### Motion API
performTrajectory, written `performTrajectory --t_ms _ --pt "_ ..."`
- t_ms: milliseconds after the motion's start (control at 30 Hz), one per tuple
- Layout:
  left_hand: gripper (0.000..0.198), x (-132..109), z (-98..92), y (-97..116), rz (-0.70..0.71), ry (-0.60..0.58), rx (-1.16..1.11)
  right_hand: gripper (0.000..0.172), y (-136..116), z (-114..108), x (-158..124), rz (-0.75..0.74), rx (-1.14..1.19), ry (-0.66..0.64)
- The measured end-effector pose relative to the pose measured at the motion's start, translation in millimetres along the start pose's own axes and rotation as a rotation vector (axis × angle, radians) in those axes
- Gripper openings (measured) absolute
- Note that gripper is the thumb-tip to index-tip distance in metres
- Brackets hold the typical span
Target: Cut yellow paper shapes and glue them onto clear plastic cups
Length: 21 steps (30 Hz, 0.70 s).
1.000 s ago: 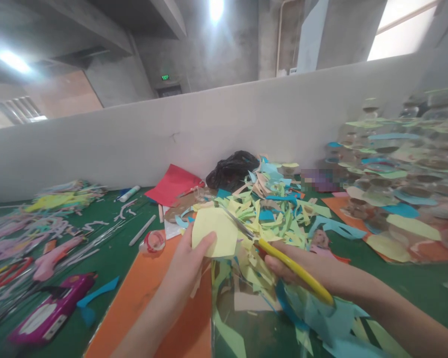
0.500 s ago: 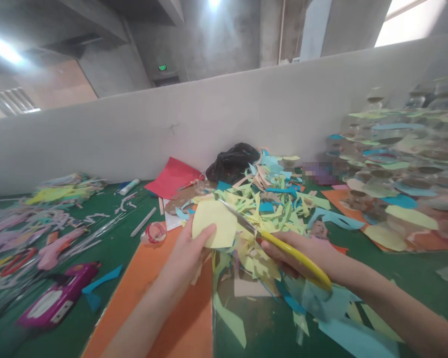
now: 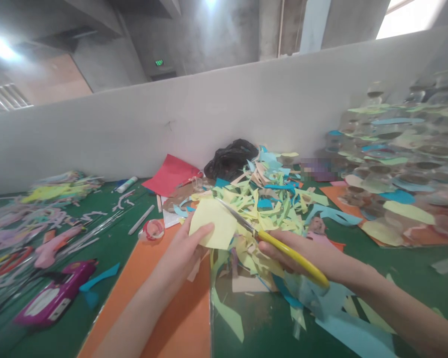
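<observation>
One orange sheet (image 3: pixel 186 318) lies toward the near edge of the green bench (image 3: pixel 276 338), below the left forearm. Light blue paper (image 3: pixel 358 330) lies toward the near right corner, below the right forearm. A magenta device (image 3: pixel 61 293) sits toward the near left corner.

Beyond the orange sheet's near part, the left hand (image 3: pixel 189 242) pinches a yellow paper piece (image 3: pixel 216 223), thumb on its upper face, fingers partly hidden behind. The piece is tilted above the bench, left of the scrap heap. The right hand (image 3: pixel 302 253) is closed around the yellow handle of the scissors (image 3: pixel 294 261). Their metal blades run along the paper's upper right edge; contact and blade opening cannot be determined.

Behind the hands, a heap of paper scraps (image 3: pixel 280 199) spreads toward the far edge. A red sheet (image 3: pixel 171 174) and a black plastic bag (image 3: pixel 231 160) lie at the far edge, before a white wall (image 3: pixel 134 134).
</observation>
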<state>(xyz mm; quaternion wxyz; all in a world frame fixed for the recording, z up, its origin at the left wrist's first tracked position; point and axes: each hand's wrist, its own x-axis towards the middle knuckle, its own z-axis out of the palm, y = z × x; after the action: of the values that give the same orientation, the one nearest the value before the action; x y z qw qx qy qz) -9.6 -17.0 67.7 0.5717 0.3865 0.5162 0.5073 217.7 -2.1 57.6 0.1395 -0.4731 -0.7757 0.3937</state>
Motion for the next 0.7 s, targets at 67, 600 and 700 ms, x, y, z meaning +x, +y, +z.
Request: performTrajectory --t_ms 67,600,700 --pt "0.068 -0.8 0.2 1.4 -0.014 0.010 0.007 0.054 -2.1 0.5 1.2 0.025 -0.032 0.014" --pt "0.061 8.0 -13.3 -1.1 -0.051 -0.033 0.173 0.056 13.4 1.7 0.4 -0.021 -0.139 0.004" --pt "0.055 7.8 -13.5 0.4 -0.063 -0.007 0.142 0.051 13.5 2.4 1.7 -0.020 -0.126 0.021"
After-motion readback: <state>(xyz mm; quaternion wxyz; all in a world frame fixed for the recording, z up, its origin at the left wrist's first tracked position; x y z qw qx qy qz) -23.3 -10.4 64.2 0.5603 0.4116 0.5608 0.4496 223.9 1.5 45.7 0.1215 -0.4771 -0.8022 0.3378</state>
